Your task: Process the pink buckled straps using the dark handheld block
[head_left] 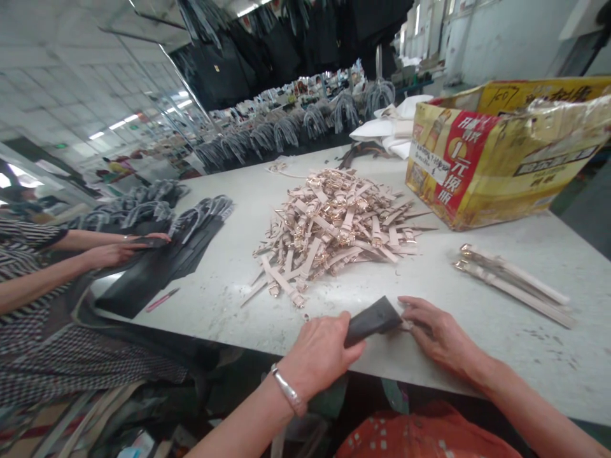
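Note:
My left hand (319,353) grips a small dark wedge-shaped piece (375,316) at the table's near edge. My right hand (436,334) rests flat beside it, its fingertips pressing a small item against the dark piece's right end; what lies under the fingers is hidden. Beyond both hands is a heap of pale pink straps with gold buckles (334,229). A silver bangle (289,389) sits on my left wrist.
A yellow and red cardboard box (496,159) stands at the back right. Two pink straps (513,283) lie apart on the right. A person in a striped top (28,273) handles black bag pieces (162,261) at the left. Bag handles (286,130) line the back.

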A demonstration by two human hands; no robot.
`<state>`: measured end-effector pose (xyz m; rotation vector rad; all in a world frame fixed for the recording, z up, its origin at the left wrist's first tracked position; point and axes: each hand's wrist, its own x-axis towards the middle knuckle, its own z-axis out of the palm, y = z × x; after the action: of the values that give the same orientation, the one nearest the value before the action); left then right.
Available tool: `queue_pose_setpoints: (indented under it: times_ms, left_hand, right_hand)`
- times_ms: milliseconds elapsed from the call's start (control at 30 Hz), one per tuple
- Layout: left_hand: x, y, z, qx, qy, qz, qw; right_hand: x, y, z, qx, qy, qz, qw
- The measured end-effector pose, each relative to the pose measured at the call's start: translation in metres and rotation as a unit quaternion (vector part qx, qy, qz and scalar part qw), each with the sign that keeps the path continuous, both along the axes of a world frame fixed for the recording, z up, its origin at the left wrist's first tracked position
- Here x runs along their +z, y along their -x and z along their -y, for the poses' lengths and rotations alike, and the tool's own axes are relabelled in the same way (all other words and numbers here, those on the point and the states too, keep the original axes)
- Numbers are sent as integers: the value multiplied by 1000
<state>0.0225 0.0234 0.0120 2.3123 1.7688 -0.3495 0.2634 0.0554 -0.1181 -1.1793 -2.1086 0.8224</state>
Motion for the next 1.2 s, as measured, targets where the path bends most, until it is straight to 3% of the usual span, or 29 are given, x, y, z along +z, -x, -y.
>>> queue_pose_setpoints:
  times_ms: [267,467,767,967,1200]
  left_hand:
    - [7,34,13,73,1,13,997]
    - [18,31,25,66,20,23,997]
    - [5,28,37,40,55,26,997]
    - [6,19,29,32,54,34,997]
    - [6,31,32,56,64,39,996]
  right_hand:
    - [11,3,2,2,-31,29,999]
    - [9,6,17,16,-108,4,994]
    - [13,6,26,54,-52,-5,997]
    - [10,6,19,66,-38,-2,997]
    - [14,13,20,55,-55,18,997]
